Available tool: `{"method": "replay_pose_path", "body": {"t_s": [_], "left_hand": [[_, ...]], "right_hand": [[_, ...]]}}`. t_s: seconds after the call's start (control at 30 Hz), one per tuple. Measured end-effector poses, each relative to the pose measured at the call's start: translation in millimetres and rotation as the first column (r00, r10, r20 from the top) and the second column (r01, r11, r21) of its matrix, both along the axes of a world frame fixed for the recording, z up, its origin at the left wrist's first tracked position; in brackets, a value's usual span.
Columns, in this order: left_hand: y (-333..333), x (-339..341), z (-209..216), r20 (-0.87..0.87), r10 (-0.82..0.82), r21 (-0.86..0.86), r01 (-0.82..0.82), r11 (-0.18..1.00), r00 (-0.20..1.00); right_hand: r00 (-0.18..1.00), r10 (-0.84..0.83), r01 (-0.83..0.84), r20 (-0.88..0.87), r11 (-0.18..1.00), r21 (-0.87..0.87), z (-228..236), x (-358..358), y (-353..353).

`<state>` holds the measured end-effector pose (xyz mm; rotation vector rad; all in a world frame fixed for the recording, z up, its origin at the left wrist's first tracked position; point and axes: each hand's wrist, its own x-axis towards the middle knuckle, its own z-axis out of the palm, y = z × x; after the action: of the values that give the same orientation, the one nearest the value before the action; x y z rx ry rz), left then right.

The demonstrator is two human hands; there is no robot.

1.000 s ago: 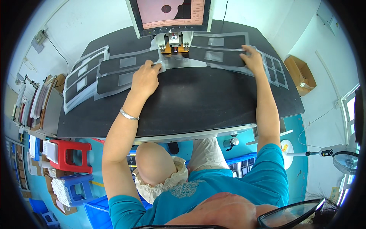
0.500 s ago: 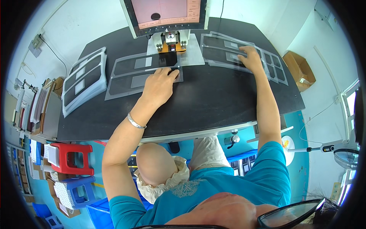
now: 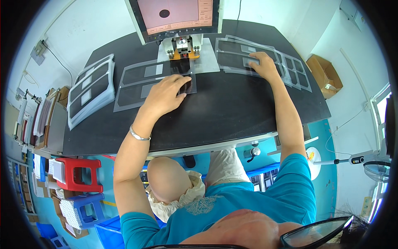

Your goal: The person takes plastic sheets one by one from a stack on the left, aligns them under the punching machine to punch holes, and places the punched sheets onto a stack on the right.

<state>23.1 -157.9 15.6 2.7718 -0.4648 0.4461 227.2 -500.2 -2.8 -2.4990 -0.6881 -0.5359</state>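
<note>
A clear-edged plastic sheet (image 3: 132,89) with dark panels and pale rectangles lies flat on the black table, its far right part under the head of a small machine (image 3: 182,47). My left hand (image 3: 166,93) rests over the sheet's near right part, fingers stretched out and thumb apart. On the right, my right hand (image 3: 264,66) is over a spread stack of similar sheets (image 3: 232,60), its fingers loosely bent and apart from the thumb. Whether its fingertips touch the top sheet I cannot tell. Neither hand grips anything visible.
Above the machine stands a monitor (image 3: 178,18) showing a black oval on pink. Another sheet stack (image 3: 92,89) lies at the table's left. A cardboard box (image 3: 324,74) sits beyond the right edge; red (image 3: 78,176) and blue (image 3: 85,209) stools stand at lower left.
My left hand has slid slightly left and toward me, its thumb now spread from the fingers. My right hand has shifted a little left. The black oval on the monitor has moved.
</note>
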Motion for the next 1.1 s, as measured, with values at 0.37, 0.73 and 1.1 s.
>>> {"method": "replay_pose_path", "body": {"t_s": [0.37,0.73,1.1], "left_hand": [[2.2,35.8,-33.5,0.209,0.116,0.133,-0.145,0.98,0.971],[8.8,45.8,-44.8,0.233,0.064,0.102,-0.09,0.991,0.97],[21.4,18.9,-13.1,0.065,0.125,-0.022,-0.124,0.992,0.99]], "right_hand": [[0.997,0.022,-0.019,-0.073,0.999,0.041,4.1,-4.2,7.4],[0.996,0.015,-0.008,-0.083,0.997,0.081,3.1,-6.4,8.2],[0.995,0.015,-0.007,-0.1,0.997,0.082,7.6,-8.6,9.9]]}}
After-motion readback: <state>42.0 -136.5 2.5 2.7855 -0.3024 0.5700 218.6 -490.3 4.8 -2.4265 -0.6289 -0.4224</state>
